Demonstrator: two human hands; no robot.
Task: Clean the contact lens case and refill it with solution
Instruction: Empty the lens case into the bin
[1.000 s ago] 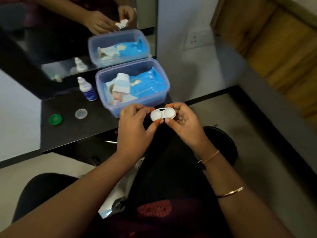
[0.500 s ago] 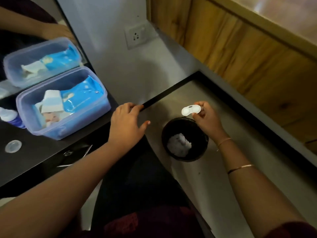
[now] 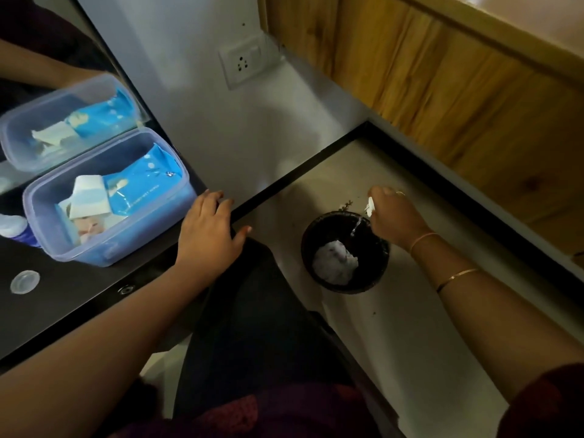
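My right hand (image 3: 395, 216) grips the white contact lens case (image 3: 370, 206), tipped on edge over a black bin (image 3: 344, 252) on the floor. Only a sliver of the case shows past my fingers. A thin stream of liquid (image 3: 355, 227) falls from it into the bin, where a crumpled white tissue (image 3: 335, 262) lies. My left hand (image 3: 211, 232) rests flat, fingers spread, on the edge of the black counter (image 3: 63, 311). The solution bottle (image 3: 15, 230) stands at the far left, cut off by the frame. A clear cap (image 3: 24, 281) lies on the counter.
A translucent blue tub (image 3: 104, 197) with a blue wipes pack and tissues sits on the counter, doubled in the mirror (image 3: 47, 74) behind. A wall socket (image 3: 245, 63) is above. Wooden panelling (image 3: 458, 90) runs along the right. My dark-clothed lap fills the lower middle.
The case left both hands' hold in front of me; my right hand carried it right over the bin and tipped it, so liquid pours out. My left hand settled on the counter edge.
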